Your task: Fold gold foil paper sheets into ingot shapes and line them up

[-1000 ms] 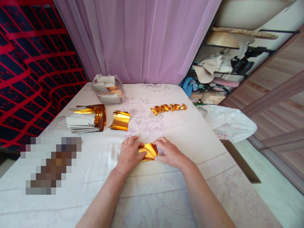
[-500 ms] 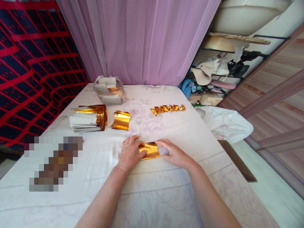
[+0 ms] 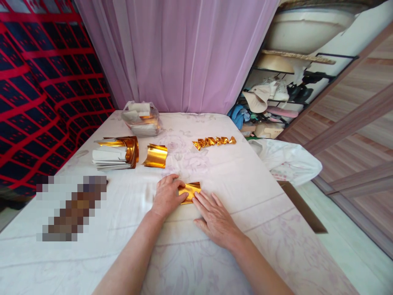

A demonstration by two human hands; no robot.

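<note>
Under both hands [image 3: 190, 205], gold foil [image 3: 190, 191] lying crosswise

Shiny gold foil on soft matt cloth.
The foil sheet [image 3: 190, 191] gleams glossy and metallic; the tablecloth [image 3: 245, 192] is smooth matt fabric, faintly floral; the far curtain [image 3: 184, 53] is sheer satiny cloth; the door [image 3: 362, 135] on the right, wood grain.

Gold foil sheet [image 3: 190, 191], pale floral tablecloth [image 3: 251, 192], lilac curtain [image 3: 184, 53].

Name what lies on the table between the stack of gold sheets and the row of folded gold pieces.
In the head view, one curled gold sheet lies between the stack of gold sheets and the row of folded gold pieces; past it, only bare floral tablecloth.
</note>
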